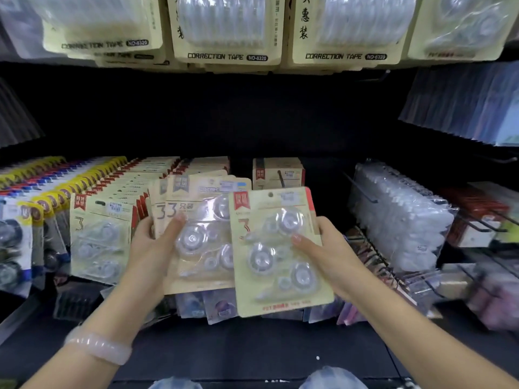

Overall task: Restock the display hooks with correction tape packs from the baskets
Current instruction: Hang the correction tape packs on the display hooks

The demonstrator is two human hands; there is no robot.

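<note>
My left hand grips a fanned stack of correction tape packs, beige cards with clear blisters, thumb lying across the front blister. My right hand holds one separate pack by its right edge, thumb on its face, overlapping the stack's right side. Behind them a display hook carries a few of the same beige packs. A full row of the same packs hangs to the left.
Larger correction tape packs hang overhead. Blue and yellow packs fill the far left. Clear blister packs and bare wire hooks stand at the right. Loose packs lie below my hands. A dark shelf runs below.
</note>
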